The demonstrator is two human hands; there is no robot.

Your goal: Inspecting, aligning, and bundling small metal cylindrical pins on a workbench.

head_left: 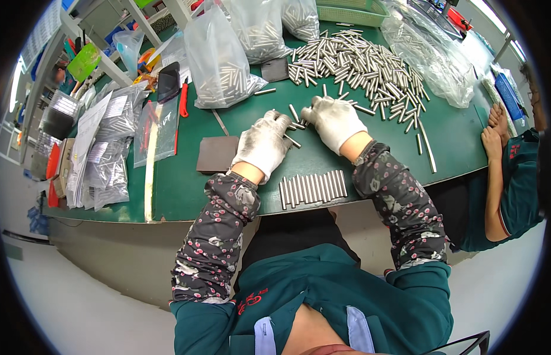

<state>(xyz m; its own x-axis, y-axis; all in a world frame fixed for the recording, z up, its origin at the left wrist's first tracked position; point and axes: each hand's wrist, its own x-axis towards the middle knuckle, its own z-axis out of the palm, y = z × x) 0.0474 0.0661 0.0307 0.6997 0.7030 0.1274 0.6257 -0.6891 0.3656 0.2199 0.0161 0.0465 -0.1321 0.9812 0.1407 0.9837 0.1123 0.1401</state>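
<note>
Both my hands wear white gloves and rest on a green table (187, 177). My left hand (263, 144) curls around a few short metal rods at its fingertips. My right hand (334, 121) meets it from the right, its fingers pinching the same small bunch of rods (295, 125). A neat row of metal rods (313, 188) lies side by side near the table's front edge, between my forearms. A big loose heap of metal rods (358, 68) spreads across the table beyond my right hand.
Clear plastic bags of rods (219, 59) stand at the back left, another clear bag (432, 56) at the back right. A dark square pad (217, 154) lies left of my left hand. Papers and bagged parts (104, 148) crowd the left edge. Another person's arm (497, 160) rests at the right.
</note>
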